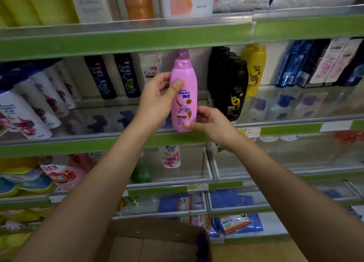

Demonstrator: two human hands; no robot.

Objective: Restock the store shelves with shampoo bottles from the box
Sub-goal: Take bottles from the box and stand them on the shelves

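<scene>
Pink bottle (183, 92) is up at the middle shelf (98, 143), held upright, cap up, label facing out, so my read is it's being faced before it's set down. It sits in front of the open slot between the white CLEAR bottle (150, 67) and the black bottles (229, 84); probably the target gap. Can't tell if its base is touching the shelf yet; it overlaps the front lip.

Left hand (157, 98) grips the upper body: thumb curled across the front just above the label, fingers wrapped round the left side and back. Right hand (208, 120) pinches the lower right edge, thumb on the front near the base, other fingers behind. Two-point hold, top and bottom, likely to steer the tilt going in.

Box (155, 242) is low in the view, open, just under the arms. What shows of its inside looks bare; the rest is out of view, so no stock count.

Counts, as far as visible:
- pink bottle: 1 in hand; a purple cap right behind it may be a second, can't confirm
- dark CLEAR bottles (114, 76): 2
- white CLEAR: 1
- black: row of about 4, front one with a sunflower label
- yellow bottles (254, 68): at least 1, maybe 2 in file
- white bottles (29, 112) far left: several rows, too blurred to count
</scene>
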